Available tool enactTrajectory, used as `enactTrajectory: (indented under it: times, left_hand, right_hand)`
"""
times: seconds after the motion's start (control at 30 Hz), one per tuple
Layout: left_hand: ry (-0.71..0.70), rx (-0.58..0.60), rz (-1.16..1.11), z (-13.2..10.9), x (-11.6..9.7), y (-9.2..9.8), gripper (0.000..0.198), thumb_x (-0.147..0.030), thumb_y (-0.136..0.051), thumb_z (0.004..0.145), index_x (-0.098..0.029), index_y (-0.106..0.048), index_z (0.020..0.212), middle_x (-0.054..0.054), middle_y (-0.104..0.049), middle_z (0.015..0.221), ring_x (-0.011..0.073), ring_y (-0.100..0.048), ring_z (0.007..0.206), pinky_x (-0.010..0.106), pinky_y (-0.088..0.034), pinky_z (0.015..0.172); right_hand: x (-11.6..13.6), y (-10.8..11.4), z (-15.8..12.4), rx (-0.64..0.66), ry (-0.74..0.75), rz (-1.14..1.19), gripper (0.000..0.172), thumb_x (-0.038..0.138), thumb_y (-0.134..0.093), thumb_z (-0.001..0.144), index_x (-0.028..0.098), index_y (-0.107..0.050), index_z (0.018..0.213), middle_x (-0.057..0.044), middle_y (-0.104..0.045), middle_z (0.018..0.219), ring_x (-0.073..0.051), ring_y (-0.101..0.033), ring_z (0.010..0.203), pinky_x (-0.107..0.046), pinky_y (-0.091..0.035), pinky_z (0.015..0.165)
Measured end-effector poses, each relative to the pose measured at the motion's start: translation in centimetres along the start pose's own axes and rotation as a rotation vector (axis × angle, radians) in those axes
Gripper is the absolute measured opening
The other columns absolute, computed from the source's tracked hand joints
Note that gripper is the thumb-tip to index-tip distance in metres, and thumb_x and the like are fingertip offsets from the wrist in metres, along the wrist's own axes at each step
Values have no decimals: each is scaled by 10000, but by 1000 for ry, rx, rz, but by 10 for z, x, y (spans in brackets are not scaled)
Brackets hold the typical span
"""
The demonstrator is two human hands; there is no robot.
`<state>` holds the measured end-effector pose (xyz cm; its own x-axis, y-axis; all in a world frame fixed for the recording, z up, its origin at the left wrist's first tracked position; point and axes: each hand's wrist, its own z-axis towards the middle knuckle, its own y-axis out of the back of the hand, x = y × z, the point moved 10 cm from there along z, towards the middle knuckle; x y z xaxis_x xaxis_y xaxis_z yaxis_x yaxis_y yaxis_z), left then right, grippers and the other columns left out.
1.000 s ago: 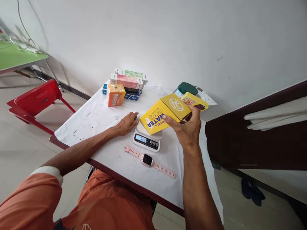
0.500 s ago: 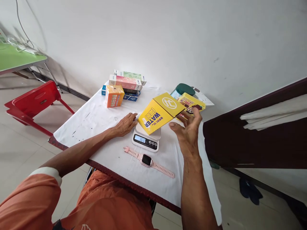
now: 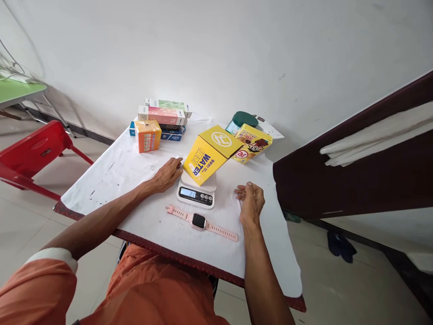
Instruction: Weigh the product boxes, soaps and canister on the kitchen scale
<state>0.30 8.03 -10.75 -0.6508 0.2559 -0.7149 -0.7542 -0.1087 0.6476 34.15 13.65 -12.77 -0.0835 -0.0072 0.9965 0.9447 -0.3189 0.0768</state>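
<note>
A yellow box (image 3: 210,151) printed "WATER" stands on a small white digital scale (image 3: 197,190) in the middle of the white-covered table (image 3: 111,180). My left hand (image 3: 166,174) lies flat on the cloth, fingers stretched out, touching the scale's left edge. To the right of the scale rests my right hand (image 3: 251,201), fingers loosely curled and holding nothing. A pink smartwatch (image 3: 200,221) lies flat in front of the scale, between my two forearms.
Behind the scale lie a yellow snack box (image 3: 252,142) and a green-lidded container (image 3: 240,121). An orange carton (image 3: 147,135) and a stack of flat boxes (image 3: 164,118) are at the back left. A red chair (image 3: 32,155) stands left, a dark door (image 3: 355,171) right.
My right hand let go of the yellow box, left it on the scale and came down onto the cloth beside it. The scale's reading changed. My left hand stayed put.
</note>
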Motion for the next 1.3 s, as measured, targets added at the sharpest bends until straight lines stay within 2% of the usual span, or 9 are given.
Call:
enactTrajectory:
  times: [0.23,0.37,0.47,0.57,0.67,0.83,1.03,1.13,1.3]
  left_hand:
    - [-12,-12,12,0,-3,2,471,-364,-389,1041,-134,-468,1444,165,-590,1250,274,-634,1166,493,-542,1061]
    - [-14,-17,15,0,-3,1,472,-358,-404,1035,-133,-476,1444,162,-601,1243,276,-633,1177,492,-533,1075]
    - [-18,-22,17,0,-1,1,467,-355,-410,1037,-150,-474,1451,151,-604,1253,270,-634,1175,490,-530,1078]
    - [-16,-19,8,0,-1,2,482,-376,-406,1040,-143,-465,1458,153,-596,1260,267,-639,1173,481,-536,1070]
    - [-21,-13,0,1,-1,3,504,-395,-395,1040,-131,-451,1466,160,-587,1263,269,-640,1177,476,-544,1060]
    - [-37,-9,7,4,-1,4,481,-395,-382,1044,-151,-453,1453,156,-596,1265,272,-638,1169,503,-531,1078]
    - [0,-6,15,4,4,3,512,-426,-374,1044,-144,-445,1465,157,-599,1282,275,-640,1175,500,-530,1082]
    - [3,-17,18,3,2,5,509,-428,-372,1043,-157,-454,1466,144,-606,1253,272,-648,1156,490,-538,1068]
    - [-1,-11,10,3,-1,5,525,-453,-373,1042,-161,-454,1470,147,-602,1257,279,-646,1148,503,-533,1070]
  right_hand:
    - [8,-5,-9,39,54,-96,539,683,-712,785,218,-580,1024,-19,-707,885,-174,-681,766,-313,-516,691]
    - [16,-12,-12,106,62,-92,694,745,-713,752,215,-564,1174,-93,-684,1134,-248,-685,1022,-376,-555,794]
    - [43,-40,-25,283,170,-58,915,732,-791,679,247,-465,1384,-155,-574,1416,-319,-576,1312,-487,-534,992]
    - [81,-80,-46,462,314,-72,1139,690,-862,622,319,-303,1542,-162,-426,1589,-354,-447,1461,-580,-455,1112]
    - [113,-113,-60,512,431,-111,1236,645,-895,620,354,-196,1597,-145,-408,1607,-355,-443,1461,-615,-433,1136]
    - [128,-134,-54,423,456,-59,1124,617,-913,614,287,-326,1514,-154,-534,1458,-306,-596,1268,-520,-582,996]
    - [121,-111,-43,310,387,11,865,548,-941,576,244,-500,1255,-123,-675,1270,-284,-681,1102,-465,-637,866]
    - [127,-73,-32,185,361,64,826,524,-932,606,239,-503,1252,-105,-708,1211,-280,-698,1088,-460,-640,862]
    - [140,7,0,-40,486,38,754,498,-909,648,214,-512,1223,-134,-689,1281,-281,-705,1132,-504,-606,970]
